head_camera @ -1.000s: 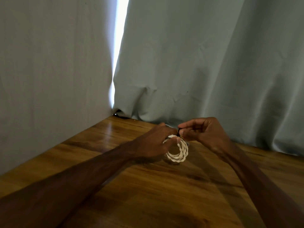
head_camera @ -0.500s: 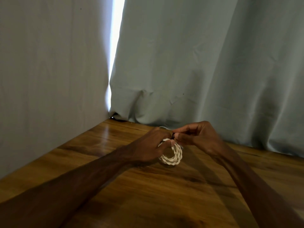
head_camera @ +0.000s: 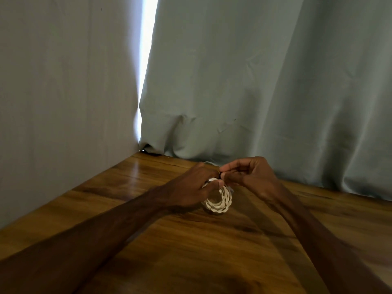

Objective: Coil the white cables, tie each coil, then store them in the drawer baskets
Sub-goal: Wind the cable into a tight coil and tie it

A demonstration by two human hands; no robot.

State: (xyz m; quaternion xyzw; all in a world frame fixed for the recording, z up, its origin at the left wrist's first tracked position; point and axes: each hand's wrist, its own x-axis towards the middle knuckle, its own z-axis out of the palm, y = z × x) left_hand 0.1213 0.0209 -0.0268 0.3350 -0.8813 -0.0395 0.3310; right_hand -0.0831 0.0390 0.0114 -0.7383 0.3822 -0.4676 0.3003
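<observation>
Hands on a white cable coil [head_camera: 220,204]
The left hand [head_camera: 191,187] curls its fingers round the coil's top; at 1 o'clock, the right hand [head_camera: 252,177] pinches a small dark thing [head_camera: 220,172], maybe a tie. The coil rests on the surface [head_camera: 191,255].

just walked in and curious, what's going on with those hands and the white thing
A person is working on a white cable coil over the wooden table. The left hand grips the coil near its top, thumb across the strands. The right hand pinches a small dark piece at the coil's top, likely the tie. The cable is already wound; tying looks unfinished. No drawer or basket is in view.
</observation>
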